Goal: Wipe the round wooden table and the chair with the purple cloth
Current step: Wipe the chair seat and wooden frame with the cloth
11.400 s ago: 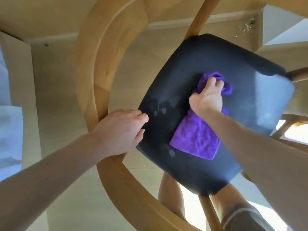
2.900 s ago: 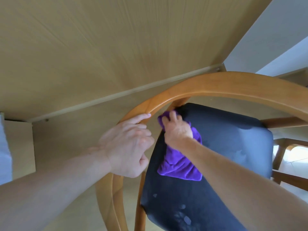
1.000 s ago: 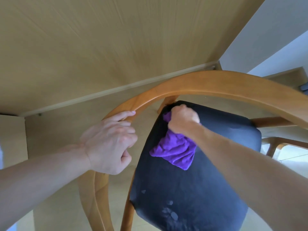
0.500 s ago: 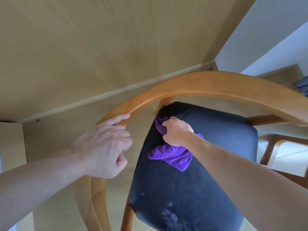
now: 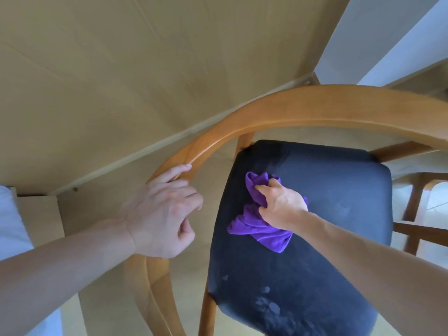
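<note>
Smudges [image 5: 268,305] of pale residue sit at the near edge of the dark seat [image 5: 327,263], and they look like the part most in need of a pass. To do this step well, the purple cloth [image 5: 260,230] should be drawn toward them in overlapping strokes, pressed flat rather than bunched. The right hand [image 5: 281,207] grips the cloth, fingers curled into its folds, on the middle of the seat. The left hand [image 5: 162,212] rests on the curved wooden armrest [image 5: 291,112], index finger stretched along it, the others loosely bent, holding nothing; it can steady the chair against the push. Beyond the rail lies the wooden floor [image 5: 121,69]. The table is out of view.
</note>
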`<state>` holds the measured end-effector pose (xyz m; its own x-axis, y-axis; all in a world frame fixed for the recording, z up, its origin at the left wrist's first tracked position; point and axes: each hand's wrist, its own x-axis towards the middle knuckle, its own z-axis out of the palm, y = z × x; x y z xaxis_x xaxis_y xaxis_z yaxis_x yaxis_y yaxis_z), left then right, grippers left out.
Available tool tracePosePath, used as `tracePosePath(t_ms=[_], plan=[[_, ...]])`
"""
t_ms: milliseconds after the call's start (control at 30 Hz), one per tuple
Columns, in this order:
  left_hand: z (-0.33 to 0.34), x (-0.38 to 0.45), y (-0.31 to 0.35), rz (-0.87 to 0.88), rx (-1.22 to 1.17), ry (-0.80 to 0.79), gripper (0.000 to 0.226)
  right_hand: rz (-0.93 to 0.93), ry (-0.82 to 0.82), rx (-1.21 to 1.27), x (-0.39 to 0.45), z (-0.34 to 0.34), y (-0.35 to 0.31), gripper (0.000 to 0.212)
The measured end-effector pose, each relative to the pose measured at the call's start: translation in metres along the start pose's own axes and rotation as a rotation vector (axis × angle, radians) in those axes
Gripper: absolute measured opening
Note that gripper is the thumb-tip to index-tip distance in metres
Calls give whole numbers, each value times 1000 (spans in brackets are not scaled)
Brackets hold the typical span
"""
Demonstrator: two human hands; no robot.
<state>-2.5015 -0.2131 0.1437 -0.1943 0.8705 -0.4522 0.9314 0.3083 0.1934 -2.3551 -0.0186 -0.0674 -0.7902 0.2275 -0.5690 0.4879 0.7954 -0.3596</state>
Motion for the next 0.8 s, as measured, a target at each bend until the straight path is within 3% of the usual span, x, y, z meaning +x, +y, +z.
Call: tracePosePath(t_ms=[67, 167, 233, 300, 367, 500, 567, 633, 733, 800], plan=[[7, 0, -8, 7, 96, -22, 21, 1, 129, 100, 3, -13, 15, 43], [15, 3, -14, 19, 68, 20, 25, 212, 397, 330, 35, -30, 38, 51], [19, 3, -14, 39, 44, 34, 27, 360, 424, 357, 53, -31, 34, 49], [20, 3, -14, 42, 42, 19, 28, 377, 420, 326, 58, -19, 14, 44], [20, 3, -16, 38, 52, 14, 29, 263, 371, 312, 46, -1, -9, 43], [19, 2, -15, 25, 40, 12, 30, -83, 34, 107, -8, 40, -33, 46], [18, 2, -14, 27, 47, 4, 29, -152, -59, 89, -25, 41, -22, 45], [21, 2, -14, 17, 45, -3, 27, -98, 96, 185, -23, 28, 2, 48], [31, 4, -15, -88, 7, -10, 23, 202, 442, 383, 10, -9, 43, 56], [40, 4, -16, -160, 39, -74, 28, 385, 465, 427, 32, -24, 53, 57]])
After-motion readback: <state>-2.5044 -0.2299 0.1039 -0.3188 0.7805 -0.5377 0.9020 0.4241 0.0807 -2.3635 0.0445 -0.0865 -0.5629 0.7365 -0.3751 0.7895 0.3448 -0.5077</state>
